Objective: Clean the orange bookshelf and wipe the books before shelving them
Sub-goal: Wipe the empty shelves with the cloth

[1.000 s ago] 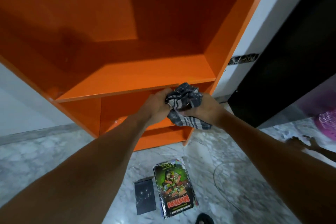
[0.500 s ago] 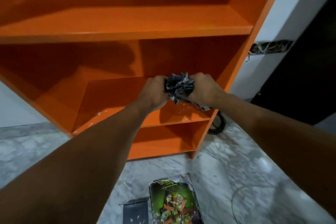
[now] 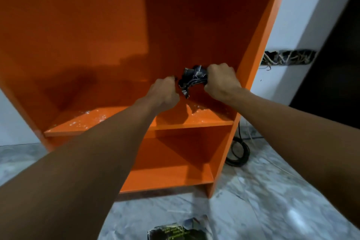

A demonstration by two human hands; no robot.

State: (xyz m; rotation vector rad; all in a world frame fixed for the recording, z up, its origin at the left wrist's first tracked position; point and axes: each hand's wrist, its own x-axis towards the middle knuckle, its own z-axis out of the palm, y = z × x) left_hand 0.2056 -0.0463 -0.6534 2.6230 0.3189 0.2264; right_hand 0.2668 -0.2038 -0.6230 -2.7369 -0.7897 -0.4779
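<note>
The orange bookshelf (image 3: 194, 25) fills the view, its shelves bare. A bunched grey striped cloth (image 3: 191, 80) hangs in front of the middle compartment. My right hand (image 3: 222, 82) grips the cloth's right side in a fist. My left hand (image 3: 165, 91) has curled fingers at the cloth's left edge, and whether it still holds the fabric is hard to tell. The middle shelf board (image 3: 204, 121) shows wet, shiny patches. A green and black book (image 3: 175, 232) lies on the floor at the bottom edge, mostly cut off.
The marble floor (image 3: 272, 200) spreads in front of the shelf. A coiled black cable (image 3: 237, 154) lies by the shelf's right foot. A wall opening with loose wires (image 3: 288, 58) sits to the right, next to a dark door (image 3: 341, 64).
The view has dropped and moved closer to the shelf, so the books slid out of frame. Both hands stay on the cloth and have drawn slightly apart.
</note>
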